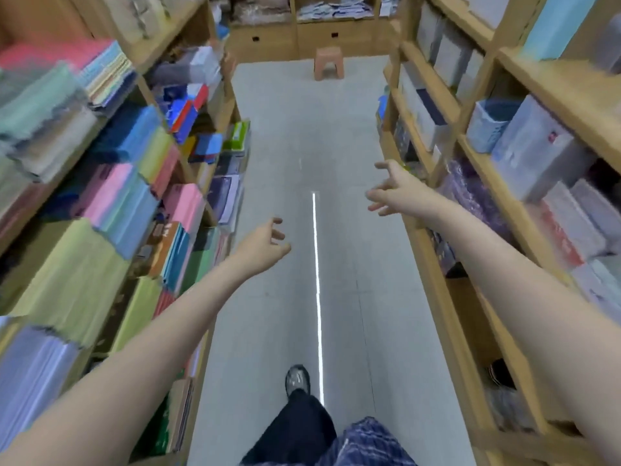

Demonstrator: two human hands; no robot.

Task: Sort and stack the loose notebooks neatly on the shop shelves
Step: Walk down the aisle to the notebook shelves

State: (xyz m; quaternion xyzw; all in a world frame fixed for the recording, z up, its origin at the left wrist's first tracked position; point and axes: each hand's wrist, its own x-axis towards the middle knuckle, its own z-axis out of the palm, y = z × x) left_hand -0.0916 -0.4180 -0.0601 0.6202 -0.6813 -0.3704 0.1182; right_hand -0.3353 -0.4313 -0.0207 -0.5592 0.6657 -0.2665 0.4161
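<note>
Both my arms reach forward over a narrow aisle. My left hand [265, 245] hangs over the grey floor with loosely curled fingers and holds nothing. My right hand [395, 190] is further ahead, fingers spread, empty, close to the right shelf unit [433, 290]. Stacks of coloured notebooks [111, 200] in pink, blue, yellow and green fill the left shelves [161, 45]. Wrapped packs of paper goods [534, 153] sit on the right shelves. The view is motion-blurred at the edges.
A small pink plastic stool [328, 63] stands at the far end of the aisle before wooden cabinets [295, 38]. A bright light streak [316, 290] runs along the floor. My foot in a grey shoe [297, 380] is stepping forward.
</note>
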